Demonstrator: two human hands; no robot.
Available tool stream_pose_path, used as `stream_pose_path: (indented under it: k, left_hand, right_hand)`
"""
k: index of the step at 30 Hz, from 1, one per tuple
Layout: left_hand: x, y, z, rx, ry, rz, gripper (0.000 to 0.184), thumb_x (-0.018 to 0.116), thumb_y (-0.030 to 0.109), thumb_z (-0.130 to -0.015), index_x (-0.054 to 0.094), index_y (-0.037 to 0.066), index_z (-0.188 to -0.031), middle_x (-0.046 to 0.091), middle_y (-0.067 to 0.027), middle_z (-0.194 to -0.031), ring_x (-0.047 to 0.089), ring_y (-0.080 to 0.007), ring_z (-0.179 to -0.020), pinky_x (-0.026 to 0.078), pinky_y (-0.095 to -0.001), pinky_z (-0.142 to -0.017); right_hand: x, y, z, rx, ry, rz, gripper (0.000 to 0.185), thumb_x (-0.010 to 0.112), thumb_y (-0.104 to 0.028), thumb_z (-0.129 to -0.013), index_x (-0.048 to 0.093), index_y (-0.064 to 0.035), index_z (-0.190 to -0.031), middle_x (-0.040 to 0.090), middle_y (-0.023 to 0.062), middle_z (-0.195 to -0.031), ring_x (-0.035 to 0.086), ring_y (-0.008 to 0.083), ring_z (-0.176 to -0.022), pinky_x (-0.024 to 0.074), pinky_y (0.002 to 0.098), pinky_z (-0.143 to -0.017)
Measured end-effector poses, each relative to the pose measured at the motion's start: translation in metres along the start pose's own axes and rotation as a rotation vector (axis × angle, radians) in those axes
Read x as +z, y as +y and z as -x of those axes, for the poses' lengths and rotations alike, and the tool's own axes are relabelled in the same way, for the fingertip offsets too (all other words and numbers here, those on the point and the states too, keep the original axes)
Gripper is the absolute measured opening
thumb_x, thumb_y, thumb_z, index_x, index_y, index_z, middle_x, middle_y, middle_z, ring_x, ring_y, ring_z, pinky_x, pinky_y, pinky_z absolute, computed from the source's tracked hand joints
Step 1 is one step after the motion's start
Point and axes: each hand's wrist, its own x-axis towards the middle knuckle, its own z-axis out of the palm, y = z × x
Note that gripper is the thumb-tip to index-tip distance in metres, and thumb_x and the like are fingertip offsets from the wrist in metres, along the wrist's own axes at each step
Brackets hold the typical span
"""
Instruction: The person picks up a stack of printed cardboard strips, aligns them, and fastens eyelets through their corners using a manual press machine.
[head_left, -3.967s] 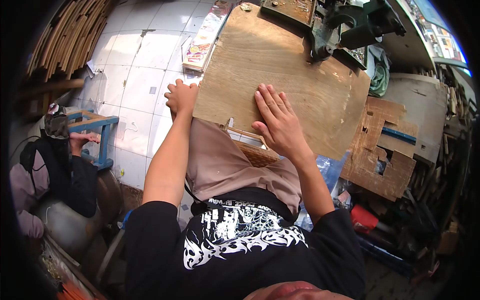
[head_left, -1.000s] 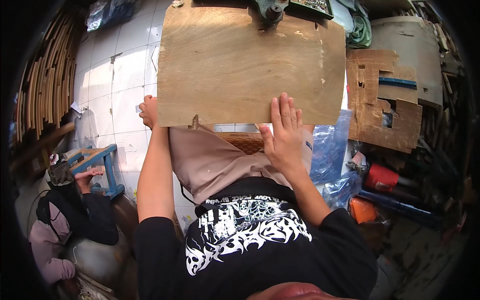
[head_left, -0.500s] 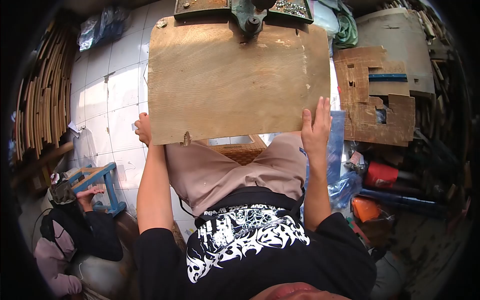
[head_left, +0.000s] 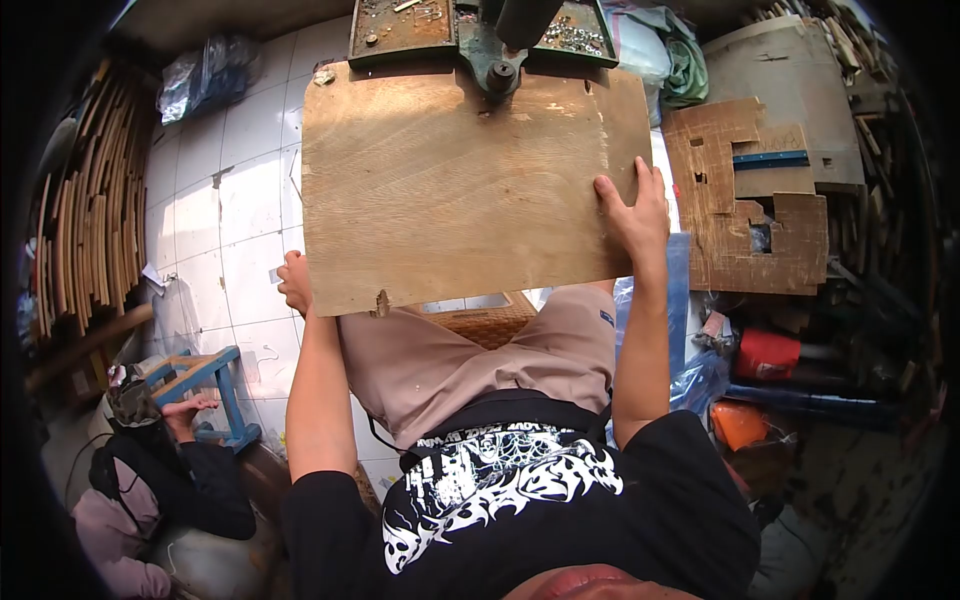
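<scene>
A flat, worn wooden board (head_left: 450,190) with rounded corners and a chipped near edge lies in front of me, over my knees. At its left edge, my left hand (head_left: 295,283) is closed, its fingers curled at the rim and partly hidden beside the board. My right hand (head_left: 638,215) rests on the right edge, thumb spread apart from the fingers and lying on the top face. Beyond the board's far edge stands a dark green metal machine part (head_left: 500,72) with a bolt. Neither hand touches it.
Parts trays (head_left: 405,30) with small metal pieces flank the machine. Stacked thin boards (head_left: 95,215) stand at left. Cut-out wooden panels (head_left: 720,225) lean at right, near a red container (head_left: 768,353). Another person (head_left: 175,480) sits at lower left by a blue stool (head_left: 225,390).
The view has tilted slightly, so everything sits lower. My right hand has slid away from me along the board's right edge, its thumb spreading further inward. The left hand stays at the left edge.
</scene>
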Motion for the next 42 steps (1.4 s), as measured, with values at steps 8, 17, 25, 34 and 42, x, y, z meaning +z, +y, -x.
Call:
stream_pose_path:
  k: [8, 17, 25, 34, 42]
  left_hand:
    - [-0.007, 0.008, 0.006, -0.010, -0.017, -0.008, 0.052, 0.062, 0.043, -0.088, 0.054, 0.016, -0.132, 0.050, -0.0135, -0.135, 0.050, -0.0372, -0.122, 0.048, -0.0492, -0.096]
    - [-0.006, 0.007, 0.005, -0.026, 0.010, -0.013, 0.048, 0.061, 0.040, -0.089, 0.055, 0.018, -0.132, 0.052, -0.0113, -0.135, 0.050, -0.0362, -0.123, 0.048, -0.0488, -0.095]
    - [-0.003, 0.005, 0.003, -0.022, 0.023, -0.021, 0.048, 0.061, 0.039, -0.089, 0.056, 0.019, -0.132, 0.052, -0.0100, -0.135, 0.053, -0.0351, -0.120, 0.050, -0.0485, -0.094]
    - [-0.003, 0.003, 0.004, -0.015, 0.019, 0.014, 0.043, 0.053, 0.034, -0.094, 0.053, 0.020, -0.134, 0.050, -0.0090, -0.136, 0.051, -0.0348, -0.122, 0.049, -0.0486, -0.095]
    - [0.008, -0.017, 0.003, 0.135, 0.118, 0.321, 0.041, 0.057, 0.039, -0.093, 0.061, 0.015, -0.126, 0.052, -0.0080, -0.135, 0.058, -0.0287, -0.114, 0.048, -0.0420, -0.094]
  right_hand:
    - [-0.021, 0.016, -0.017, -0.045, -0.140, -0.270, 0.077, 0.076, -0.044, -0.081, 0.050, -0.0038, -0.141, 0.044, 0.0250, -0.146, 0.048, 0.0374, -0.131, 0.0409, 0.0402, -0.106]
    - [-0.014, 0.030, -0.027, 0.158, -0.104, -0.484, 0.097, 0.089, -0.043, -0.064, 0.047, 0.0060, -0.137, 0.065, 0.0259, -0.121, 0.064, 0.0313, -0.112, 0.0481, 0.0372, -0.098]
    - [-0.012, 0.033, -0.031, 0.184, -0.119, -0.502, 0.099, 0.091, -0.040, -0.062, 0.046, 0.0074, -0.137, 0.065, 0.0253, -0.119, 0.066, 0.0286, -0.108, 0.0493, 0.0347, -0.096]
    - [-0.005, 0.041, -0.031, 0.153, -0.159, -0.642, 0.099, 0.090, -0.040, -0.063, 0.046, 0.0089, -0.137, 0.065, 0.0245, -0.120, 0.065, 0.0275, -0.107, 0.0496, 0.0344, -0.095]
    - [-0.003, 0.052, -0.007, 0.183, -0.017, -0.441, 0.091, 0.083, -0.043, -0.074, 0.045, 0.0034, -0.141, 0.065, 0.0248, -0.118, 0.065, 0.0288, -0.107, 0.0510, 0.0358, -0.092]
